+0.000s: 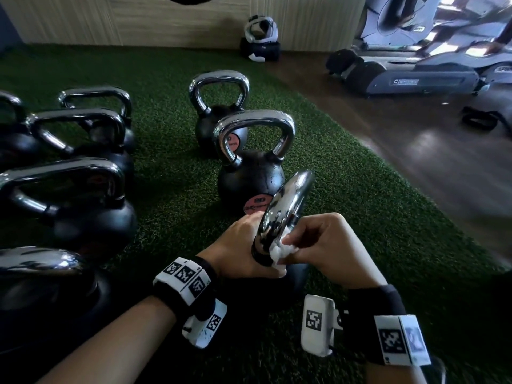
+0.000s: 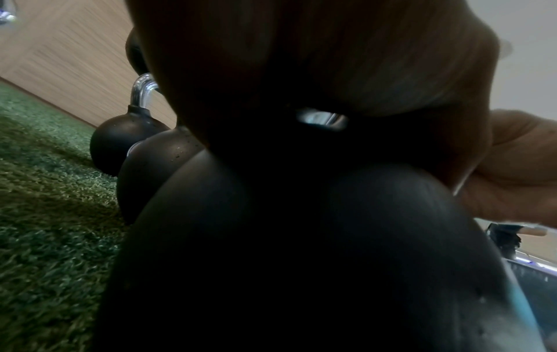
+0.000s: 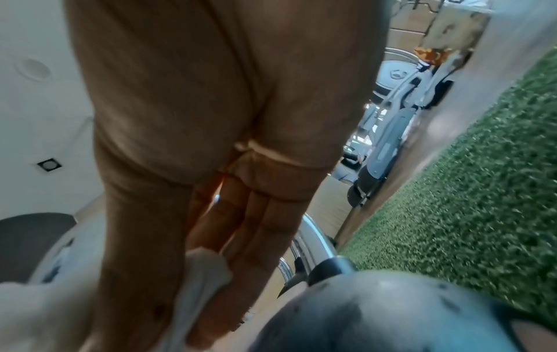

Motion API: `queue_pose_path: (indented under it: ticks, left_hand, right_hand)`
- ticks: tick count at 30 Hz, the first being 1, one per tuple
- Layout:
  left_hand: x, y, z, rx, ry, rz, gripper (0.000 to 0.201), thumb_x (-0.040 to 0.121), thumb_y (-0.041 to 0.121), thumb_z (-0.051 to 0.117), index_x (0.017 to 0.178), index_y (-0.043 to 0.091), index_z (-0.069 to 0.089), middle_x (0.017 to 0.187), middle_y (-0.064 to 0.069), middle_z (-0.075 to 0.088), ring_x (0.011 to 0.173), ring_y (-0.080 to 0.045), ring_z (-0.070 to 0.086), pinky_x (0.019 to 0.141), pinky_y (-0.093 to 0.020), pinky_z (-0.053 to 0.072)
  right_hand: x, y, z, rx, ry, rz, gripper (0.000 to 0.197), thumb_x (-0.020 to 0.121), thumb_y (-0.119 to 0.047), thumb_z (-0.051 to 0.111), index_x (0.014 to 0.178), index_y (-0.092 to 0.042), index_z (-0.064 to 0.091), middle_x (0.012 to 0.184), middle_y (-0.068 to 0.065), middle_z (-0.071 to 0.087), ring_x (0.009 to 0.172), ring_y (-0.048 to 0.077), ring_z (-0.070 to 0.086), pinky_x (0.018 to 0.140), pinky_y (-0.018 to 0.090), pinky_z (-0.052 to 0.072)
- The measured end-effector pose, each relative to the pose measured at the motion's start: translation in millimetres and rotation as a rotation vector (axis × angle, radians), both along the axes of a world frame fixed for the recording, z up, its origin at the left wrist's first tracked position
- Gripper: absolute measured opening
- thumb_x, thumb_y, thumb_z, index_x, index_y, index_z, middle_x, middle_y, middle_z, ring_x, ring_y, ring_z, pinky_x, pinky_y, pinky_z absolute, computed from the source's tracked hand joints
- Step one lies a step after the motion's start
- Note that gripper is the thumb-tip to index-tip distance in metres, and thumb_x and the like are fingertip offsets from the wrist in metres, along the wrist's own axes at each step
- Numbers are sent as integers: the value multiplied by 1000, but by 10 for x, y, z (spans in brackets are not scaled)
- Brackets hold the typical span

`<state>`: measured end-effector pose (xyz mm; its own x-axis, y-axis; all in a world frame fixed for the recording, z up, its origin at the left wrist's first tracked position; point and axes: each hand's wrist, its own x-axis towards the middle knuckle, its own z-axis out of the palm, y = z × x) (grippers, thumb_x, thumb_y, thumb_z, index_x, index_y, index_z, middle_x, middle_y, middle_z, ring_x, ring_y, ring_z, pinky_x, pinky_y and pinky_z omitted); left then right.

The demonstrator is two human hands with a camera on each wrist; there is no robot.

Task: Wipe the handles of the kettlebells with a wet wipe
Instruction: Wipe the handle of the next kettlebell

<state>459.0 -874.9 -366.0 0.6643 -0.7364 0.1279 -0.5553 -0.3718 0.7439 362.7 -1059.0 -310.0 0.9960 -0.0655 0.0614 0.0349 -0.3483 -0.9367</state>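
A black kettlebell (image 1: 297, 275) stands on the turf just in front of me, its chrome handle (image 1: 286, 203) rising between my hands. My left hand (image 1: 241, 245) grips the handle low on its left side, fingers curled behind it. With a crumpled white wet wipe (image 1: 278, 253) pinched in it, my right hand (image 1: 313, 239) presses the wipe against the base of the handle. The right wrist view shows the wipe (image 3: 205, 276) under the fingers (image 3: 241, 226), beside the chrome handle (image 3: 313, 245). In the left wrist view the dark kettlebell body (image 2: 301, 262) fills the frame.
Two more kettlebells (image 1: 249, 176) (image 1: 219, 112) stand just beyond on the green turf (image 1: 171, 173). Several others (image 1: 83, 206) line the left side. Wooden floor (image 1: 415, 151) and treadmills (image 1: 415, 76) lie to the right. A dark bag with a white headset on top (image 1: 260, 42) sits by the wall.
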Motion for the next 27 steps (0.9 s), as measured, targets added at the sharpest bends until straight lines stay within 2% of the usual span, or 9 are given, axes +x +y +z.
queue_pose_path:
  ticks: [4,8,12,15,18,19,23,25,27]
  left_hand:
    - [-117,76,50,-103,-53,-55,73,57,60,81,122,38,55,126,6,60,118,-16,59,104,-39,49]
    - [-221,233,-58,-205,-14,-59,79,59,53,86,126,54,45,138,6,56,132,-19,55,113,-40,44]
    - [-300,379,-164,-230,31,-105,68,66,36,96,123,50,61,130,-1,64,126,-23,61,108,-51,49]
    - [-292,359,-168,-203,43,-104,63,65,38,96,119,36,65,127,-2,65,125,-24,61,108,-52,48]
    - [-341,363,-118,-135,64,-82,74,56,51,89,122,35,60,116,16,61,118,1,56,114,-33,43]
    - [-356,365,-115,-137,30,-88,63,59,50,87,115,34,64,108,15,64,114,6,56,109,-30,46]
    - [-382,380,-134,-159,-35,-48,48,67,47,84,100,22,61,99,8,70,111,19,54,100,-34,49]
    - [-394,385,-128,-100,-29,-48,40,69,46,86,96,30,61,97,25,68,108,24,53,98,-24,48]
    - [-388,392,-140,-51,31,-69,36,71,27,93,86,40,63,89,38,64,96,23,57,90,-6,44]
  right_hand:
    - [-44,-49,-3,45,39,54,33,69,4,90,85,-24,84,88,3,81,84,14,76,91,44,60]
    - [-69,-34,-2,40,52,142,31,78,4,84,92,-23,84,94,-1,82,92,13,76,93,35,60]
    - [-23,163,-34,-125,80,272,33,75,-2,85,80,-34,81,83,-3,80,77,5,70,78,32,59]
    - [4,217,-65,-179,56,296,18,75,-3,80,82,-19,82,81,-4,80,73,1,69,71,29,57]
    - [-14,196,-43,17,57,346,14,79,2,80,91,-4,81,90,11,81,82,13,71,81,38,58]
    - [-16,200,-46,66,56,356,13,80,4,79,92,-1,80,93,14,80,84,15,71,82,38,58]
    - [51,236,-112,53,59,360,13,82,2,75,92,-5,80,94,9,81,86,18,73,88,51,59]
    - [74,231,-111,141,51,396,15,84,6,75,92,-6,80,95,13,80,87,20,74,86,49,60]
    - [68,231,-119,308,57,439,24,84,12,73,89,-10,80,91,9,81,85,16,75,78,35,62]
